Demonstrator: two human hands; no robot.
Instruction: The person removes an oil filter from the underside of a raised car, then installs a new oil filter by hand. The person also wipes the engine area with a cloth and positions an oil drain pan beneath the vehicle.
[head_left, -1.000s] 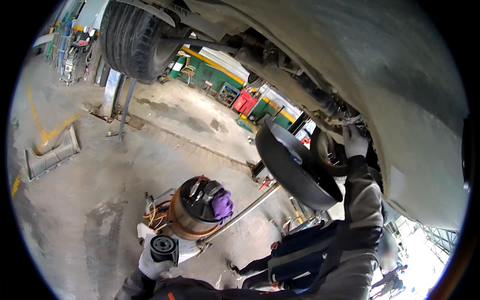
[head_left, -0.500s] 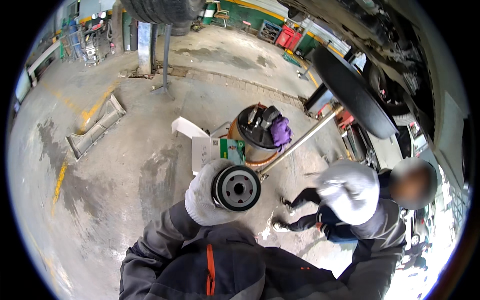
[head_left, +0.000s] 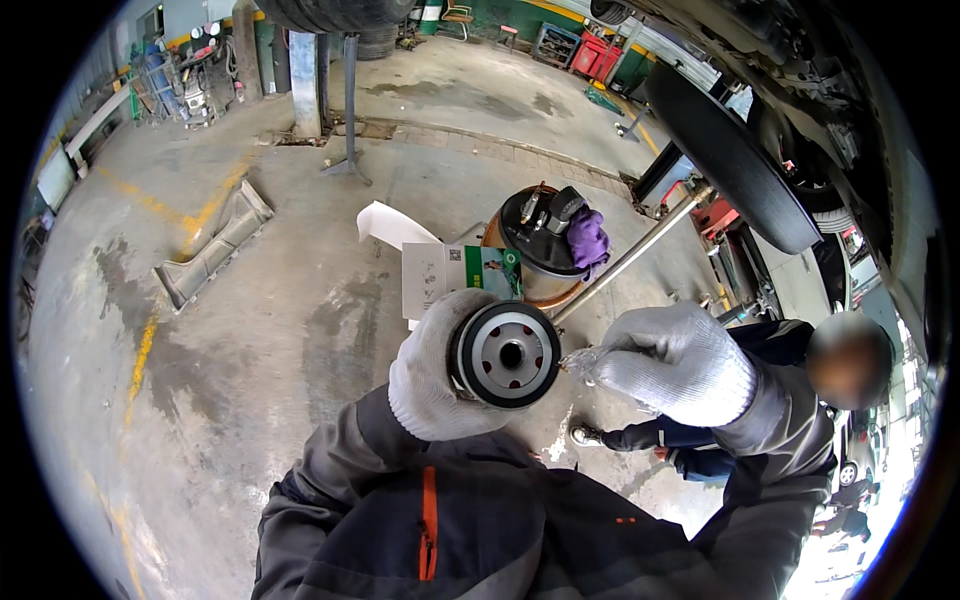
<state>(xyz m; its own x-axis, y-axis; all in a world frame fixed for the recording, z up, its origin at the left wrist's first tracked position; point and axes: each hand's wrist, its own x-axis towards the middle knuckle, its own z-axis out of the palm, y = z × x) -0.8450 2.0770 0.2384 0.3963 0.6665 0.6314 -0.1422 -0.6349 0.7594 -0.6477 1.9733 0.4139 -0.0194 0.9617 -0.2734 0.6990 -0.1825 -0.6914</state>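
Note:
In front of my chest, my gloved left hand (head_left: 432, 378) is wrapped round an oil filter (head_left: 492, 352), whose round metal face with a black sealing ring points up toward me. Directly beyond that hand is a white and green carton (head_left: 430, 272) with its flap raised; whether the same fingers also grip it is hidden. My gloved right hand (head_left: 685, 365) is closed in a pinch on crumpled clear plastic film (head_left: 587, 362), its loose end close to the filter's right rim. Both gloves are white knit.
Past the carton stands a drum (head_left: 545, 270) bearing tools and a purple cloth (head_left: 588, 240). A pole slants up to a large black round pan (head_left: 735, 165) at right. A person (head_left: 690, 440) is close on my right. A metal panel (head_left: 215, 245) lies on the floor at left.
My right hand has come left and nearer to the filter, with the film now visible in its fingers. The left hand keeps the filter, slightly farther right in view.

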